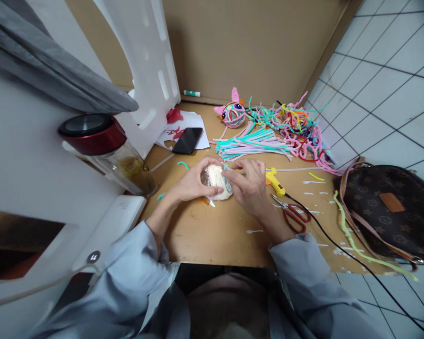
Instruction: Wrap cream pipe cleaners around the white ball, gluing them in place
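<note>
My left hand [197, 181] curls its thumb and fingers around a ball-shaped craft piece [216, 178]. Cream strips run side by side across its face, and a clear surface shows at its edges. At the ball's right side, the thumb and fingertips of my right hand [249, 181] are pinched together against it; what is between them is hidden. Just right of that hand lies a yellow glue gun [276, 181], its cord trailing to the lower right. Red-handled scissors [292, 214] rest beside my right wrist. Small teal scraps [183, 165] lie near my left hand.
Teal and pale pink pipe cleaners [254, 143] lie behind my hands, with a tangled colourful pile [297, 122] and a pink-eared ball figure [233, 114]. A black phone [187, 140] sits on paper. A glass bottle [123, 165] stands left; a brown handbag [392, 207] sits right.
</note>
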### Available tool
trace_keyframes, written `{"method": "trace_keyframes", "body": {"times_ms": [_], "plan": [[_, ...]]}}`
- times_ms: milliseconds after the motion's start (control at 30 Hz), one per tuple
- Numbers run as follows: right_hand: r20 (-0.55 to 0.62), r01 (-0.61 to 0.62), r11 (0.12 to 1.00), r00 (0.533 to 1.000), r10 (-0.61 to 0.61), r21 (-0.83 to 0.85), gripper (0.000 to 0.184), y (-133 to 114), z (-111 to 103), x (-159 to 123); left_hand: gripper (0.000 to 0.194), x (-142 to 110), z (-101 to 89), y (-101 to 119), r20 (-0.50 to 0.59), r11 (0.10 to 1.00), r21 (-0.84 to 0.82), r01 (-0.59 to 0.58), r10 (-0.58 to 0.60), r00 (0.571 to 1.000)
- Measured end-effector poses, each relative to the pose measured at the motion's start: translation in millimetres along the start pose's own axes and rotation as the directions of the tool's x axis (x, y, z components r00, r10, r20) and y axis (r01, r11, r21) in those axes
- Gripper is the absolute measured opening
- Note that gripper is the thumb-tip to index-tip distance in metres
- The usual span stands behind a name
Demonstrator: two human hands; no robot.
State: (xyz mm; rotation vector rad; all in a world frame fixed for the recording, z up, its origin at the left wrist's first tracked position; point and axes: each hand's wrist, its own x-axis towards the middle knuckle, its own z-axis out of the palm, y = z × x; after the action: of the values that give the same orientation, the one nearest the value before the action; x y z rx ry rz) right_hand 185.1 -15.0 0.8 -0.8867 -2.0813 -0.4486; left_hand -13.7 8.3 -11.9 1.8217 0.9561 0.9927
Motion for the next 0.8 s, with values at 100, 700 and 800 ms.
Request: {"method": "trace_keyframes", "body": {"times_ms": [100, 700, 800], "plan": [[0.014, 0.035, 0.999, 0.999, -0.034, -0.039, 0.023, -0.2, -0.8, 0.3, 0.061, 0.0, 0.3, -0.4, 0.012, 1.000, -0.007, 0.000, 0.000, 1.000], [0.098, -0.108, 0.987, 0.990, 0.096, 0.120, 0.019, 1.2, 2.9, -10.0, 0.061, -0.6, -0.6, -1.3, 0.020, 1.000, 0.020, 0.002, -0.002, 1.000], [0.094, -0.099, 0.986, 0.992, 0.087, 0.133, 0.018, 1.0, 2.9, -9.6, 0.061, -0.3, -0.4, -1.1, 0.025, 1.000, 0.011, 0.003, -0.004, 1.000]]}}
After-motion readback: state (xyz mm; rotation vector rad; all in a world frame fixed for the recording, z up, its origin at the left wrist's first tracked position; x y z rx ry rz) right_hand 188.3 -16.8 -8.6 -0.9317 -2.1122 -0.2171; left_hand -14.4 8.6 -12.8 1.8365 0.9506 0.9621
